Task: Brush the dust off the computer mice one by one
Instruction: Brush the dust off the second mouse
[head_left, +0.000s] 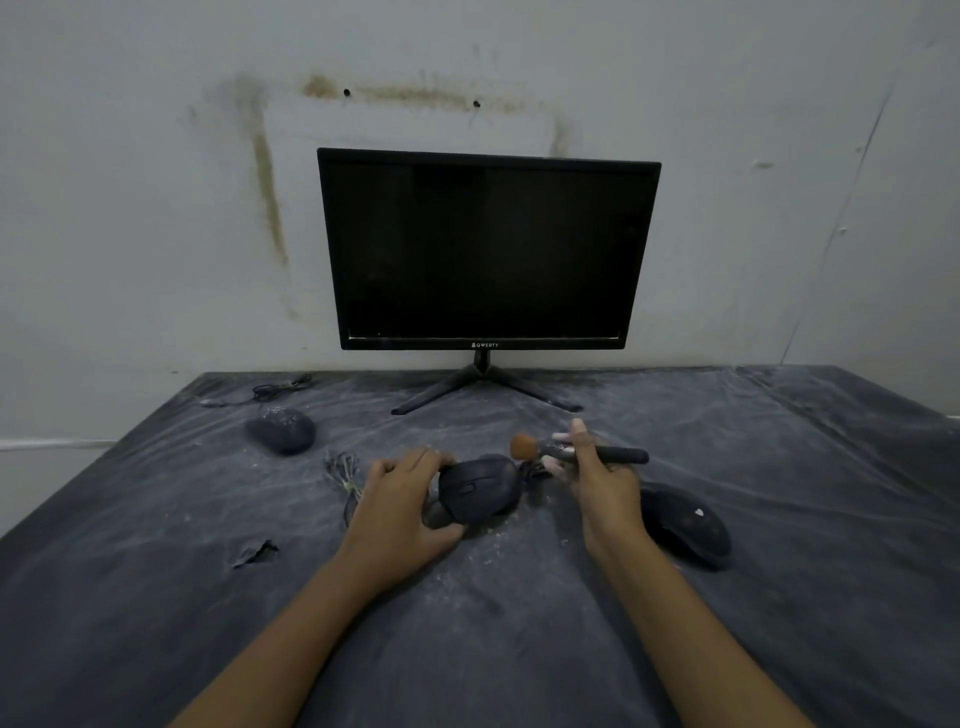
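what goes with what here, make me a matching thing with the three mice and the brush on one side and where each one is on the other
1. dusty mouse
2. middle mouse
3. logo mouse
4. brush

a. in the right hand
b. far left, untouched
c. under the left hand
d. beside the right wrist

Pairs: 1-b, 2-c, 3-d, 4-a

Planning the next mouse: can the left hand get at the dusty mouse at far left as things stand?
Probably yes. Bare cloth lies between the left hand and the far-left mouse, but that hand grips the middle mouse and must let go.
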